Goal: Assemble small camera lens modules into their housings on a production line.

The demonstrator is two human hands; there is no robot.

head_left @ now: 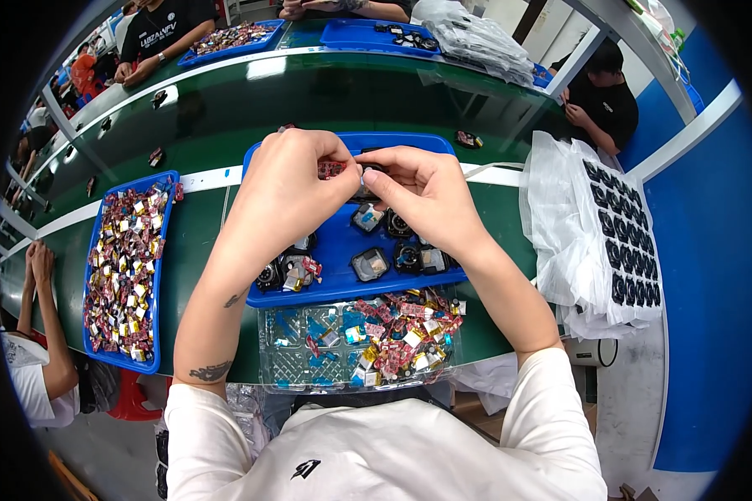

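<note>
Small red-and-black part pinched between the fingertips of the left hand and the right hand — both closed on it, held above the blue tray. Under the hands, black round components lie in that tray. Nearer the body — a clear tray of red and gold pieces; left of the left hand, a second blue tray.

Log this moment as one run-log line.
left hand: pinching small red part | right hand: meeting it at fingertips | below: blue tray of black modules | near edge: clear tray of red-yellow parts
</note>
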